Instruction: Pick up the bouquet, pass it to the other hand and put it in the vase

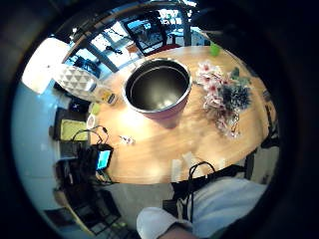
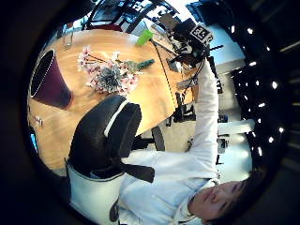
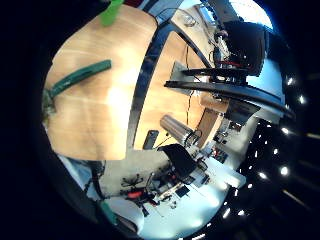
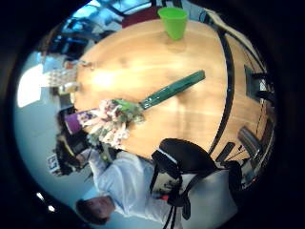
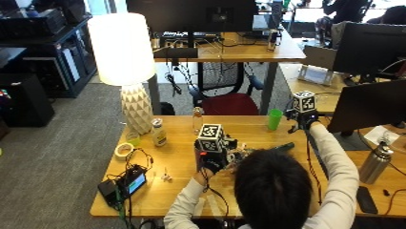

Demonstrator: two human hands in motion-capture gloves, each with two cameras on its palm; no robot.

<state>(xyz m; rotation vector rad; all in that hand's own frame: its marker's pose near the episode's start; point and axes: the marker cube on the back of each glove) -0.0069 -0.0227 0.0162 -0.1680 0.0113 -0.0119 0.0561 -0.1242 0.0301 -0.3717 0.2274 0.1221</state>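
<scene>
Two hands: both are raised over the table (image 5: pixel 171 191) and neither carries anything that shows; nothing lies close in front of either palm.
Left hand: the left hand (image 5: pixel 211 164) hangs right above the vase (image 1: pixel 157 88), whose open mouth faces straight up at the palm. Whether it is open or closed cannot be told.
Right hand: the right hand (image 5: pixel 303 123) is held high, well apart from the vase and out past the far end of the bouquet. Its palm looks down on the stem end. Its state cannot be told either.
Bouquet: the bouquet (image 1: pixel 223 94) lies flat on the table just beside the vase. Its blooms are nearest the vase and its wrapped stem (image 4: pixel 172 89) points away from it, toward the right hand's side.
Vase: upright on the table, with nothing in it that shows.
Why so placed: with the stem turned away from the vase, the right hand looks the natural one to pick it up. The left hand waiting over the vase mouth suits receiving the bouquet and lowering it stem first.
Stage: judged from how things lie, the pick-up is not yet done; pass and placing remain.
Next move needs: a descent to the stem, not the blooms, so the flowers are not crushed.
Risk: the blooms lie so near the vase that dragging the bouquet could nudge it.
Others: a green cup (image 5: pixel 274 119) stands beyond the stem, farther from the vase; a lamp (image 5: pixel 124 52) stands well apart on the vase's other side.
</scene>
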